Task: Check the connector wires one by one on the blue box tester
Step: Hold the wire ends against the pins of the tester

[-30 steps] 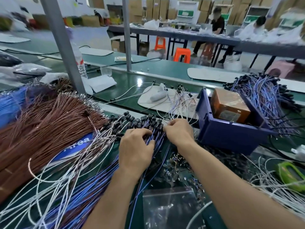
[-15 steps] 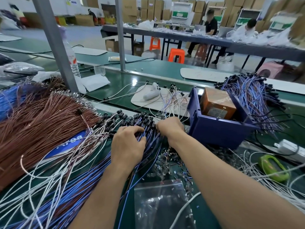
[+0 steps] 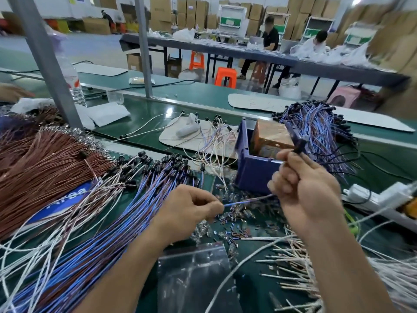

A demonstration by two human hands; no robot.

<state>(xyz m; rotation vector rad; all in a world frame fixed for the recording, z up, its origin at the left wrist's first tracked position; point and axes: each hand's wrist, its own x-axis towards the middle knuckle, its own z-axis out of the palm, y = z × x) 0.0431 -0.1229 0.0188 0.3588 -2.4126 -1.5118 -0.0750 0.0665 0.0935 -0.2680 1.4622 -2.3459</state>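
connector (image 3: 298, 148): motion-blurred | wire (image 3: 248, 201): part hidden in right hand (image 3: 309, 188) | brown bundle (image 3: 45, 168): cut off left

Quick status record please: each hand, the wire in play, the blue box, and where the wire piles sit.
left hand: pinches one blue wire
right hand: grips the same wire, black connector raised above it
wire span: stretched between both hands
blue box: behind right hand, brown block inside
plugged in: cannot tell, blurred
wire pile: left of both hands
second bundle: behind the box

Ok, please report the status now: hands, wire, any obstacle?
Left hand pinches one blue wire. Right hand grips the same wire, black connector raised beside the blue box. Path looks free; loose wires lie around.
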